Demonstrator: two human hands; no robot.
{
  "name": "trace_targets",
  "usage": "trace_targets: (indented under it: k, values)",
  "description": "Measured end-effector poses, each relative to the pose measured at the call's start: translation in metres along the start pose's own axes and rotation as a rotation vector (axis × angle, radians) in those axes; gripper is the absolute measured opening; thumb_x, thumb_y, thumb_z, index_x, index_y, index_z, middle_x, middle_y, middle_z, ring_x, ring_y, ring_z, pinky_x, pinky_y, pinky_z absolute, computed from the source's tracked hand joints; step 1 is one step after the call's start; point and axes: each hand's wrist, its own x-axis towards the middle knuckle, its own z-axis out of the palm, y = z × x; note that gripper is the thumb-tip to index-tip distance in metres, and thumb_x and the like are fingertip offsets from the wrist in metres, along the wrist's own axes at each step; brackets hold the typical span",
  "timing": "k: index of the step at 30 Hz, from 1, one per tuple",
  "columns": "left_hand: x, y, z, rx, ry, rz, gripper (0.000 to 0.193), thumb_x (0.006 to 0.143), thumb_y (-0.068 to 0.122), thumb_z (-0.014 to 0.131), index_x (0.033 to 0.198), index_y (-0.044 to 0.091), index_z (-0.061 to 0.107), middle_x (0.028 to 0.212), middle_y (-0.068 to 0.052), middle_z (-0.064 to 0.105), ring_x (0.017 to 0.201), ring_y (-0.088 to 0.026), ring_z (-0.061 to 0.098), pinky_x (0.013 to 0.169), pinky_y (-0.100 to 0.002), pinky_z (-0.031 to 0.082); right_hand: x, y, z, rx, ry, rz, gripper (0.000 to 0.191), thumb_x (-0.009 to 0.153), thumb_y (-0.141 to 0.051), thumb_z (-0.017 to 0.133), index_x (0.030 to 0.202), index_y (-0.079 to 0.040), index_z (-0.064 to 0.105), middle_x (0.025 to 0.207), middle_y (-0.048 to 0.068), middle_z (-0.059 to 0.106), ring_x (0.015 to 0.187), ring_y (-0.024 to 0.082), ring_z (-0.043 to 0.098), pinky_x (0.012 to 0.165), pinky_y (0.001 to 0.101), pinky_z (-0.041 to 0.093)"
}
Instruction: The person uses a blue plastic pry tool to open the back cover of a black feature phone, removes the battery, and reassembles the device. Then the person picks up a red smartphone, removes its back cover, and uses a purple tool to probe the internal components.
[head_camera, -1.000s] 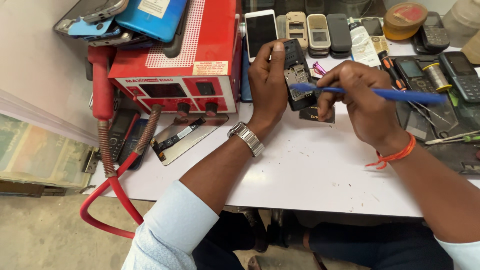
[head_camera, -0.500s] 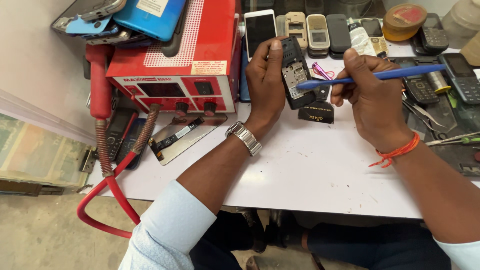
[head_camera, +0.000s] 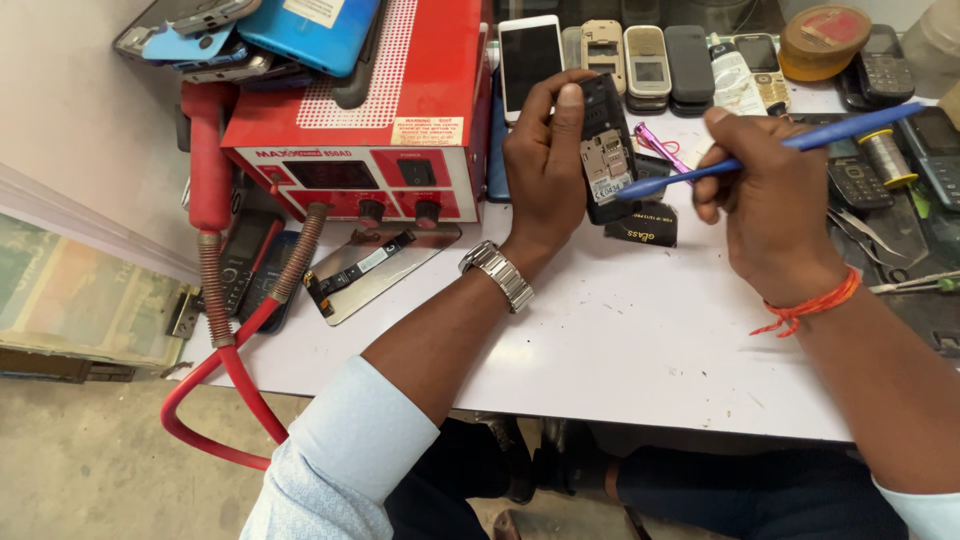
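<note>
My left hand (head_camera: 545, 160) holds a small black phone (head_camera: 607, 150) upright above the white table (head_camera: 620, 340), its back cover off and the inner parts showing. My right hand (head_camera: 765, 200) grips a blue plastic prying tool (head_camera: 800, 142); its tip rests against the lower right edge of the phone. A silver watch sits on my left wrist and an orange thread on my right wrist. A small black battery (head_camera: 640, 225) lies on the table just under the phone.
A red hot-air rework station (head_camera: 380, 110) with a red hose (head_camera: 215, 390) stands at the left, phones piled on top. A row of phones (head_camera: 640, 55) lines the back. A solder spool (head_camera: 885, 155), tweezers (head_camera: 850, 230) and keypad phones lie at the right.
Both hands have shifted slightly. The blue tool's tip has stayed at the phone's edge while its handle has swung up to the right. The phone is tilted a little differently.
</note>
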Motion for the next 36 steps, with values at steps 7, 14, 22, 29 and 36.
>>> trace_targets:
  k: [7,14,22,29,36]
  values:
    - [0.002,0.002,-0.004,0.072,0.04,0.18,0.034,0.118,0.034,0.042,0.13,0.008,0.06,0.084,-0.002,0.074,0.07,-0.005,0.072,0.06,-0.021,0.057,-0.003,0.002,-0.01,0.147,0.018,-0.15,0.044,0.115,-0.02,0.065,0.075,-0.002,0.057,0.062,0.008,0.054,0.05,0.017,0.053,0.047,0.0283,0.043]
    - [-0.001,0.006,-0.006,0.2,0.005,0.205,0.033,0.116,0.033,0.043,0.131,0.01,0.06,0.073,0.001,0.072,0.06,-0.004,0.07,0.051,-0.02,0.051,-0.008,0.01,0.001,0.02,-0.115,-0.115,0.04,0.113,-0.025,0.062,0.08,-0.003,0.059,0.068,0.008,0.058,0.054,0.016,0.056,0.05,0.0294,0.047]
    - [0.004,0.003,-0.007,0.138,0.043,0.245,0.033,0.119,0.034,0.042,0.132,0.01,0.06,0.083,-0.001,0.075,0.07,-0.004,0.072,0.058,-0.02,0.056,0.006,0.004,-0.02,0.068,0.104,-0.273,0.043,0.117,-0.017,0.065,0.079,0.0,0.054,0.067,0.009,0.054,0.05,0.017,0.053,0.046,0.0286,0.042]
    - [0.002,0.006,-0.008,0.117,0.022,0.254,0.03,0.119,0.032,0.044,0.13,0.009,0.06,0.081,0.0,0.074,0.067,-0.003,0.069,0.057,-0.02,0.054,-0.016,-0.01,0.005,-0.341,0.1,-0.424,0.038,0.115,-0.027,0.052,0.087,-0.003,0.059,0.073,0.007,0.063,0.054,0.012,0.058,0.047,0.0258,0.042]
    - [0.001,0.006,-0.005,0.102,0.027,0.223,0.03,0.118,0.032,0.045,0.131,0.01,0.061,0.079,0.002,0.073,0.065,-0.002,0.07,0.054,-0.02,0.053,-0.023,-0.02,0.023,-0.884,-0.121,-0.676,0.012,0.107,-0.005,0.068,0.115,0.004,0.068,0.102,0.016,0.071,0.082,0.021,0.072,0.066,0.031,0.056]
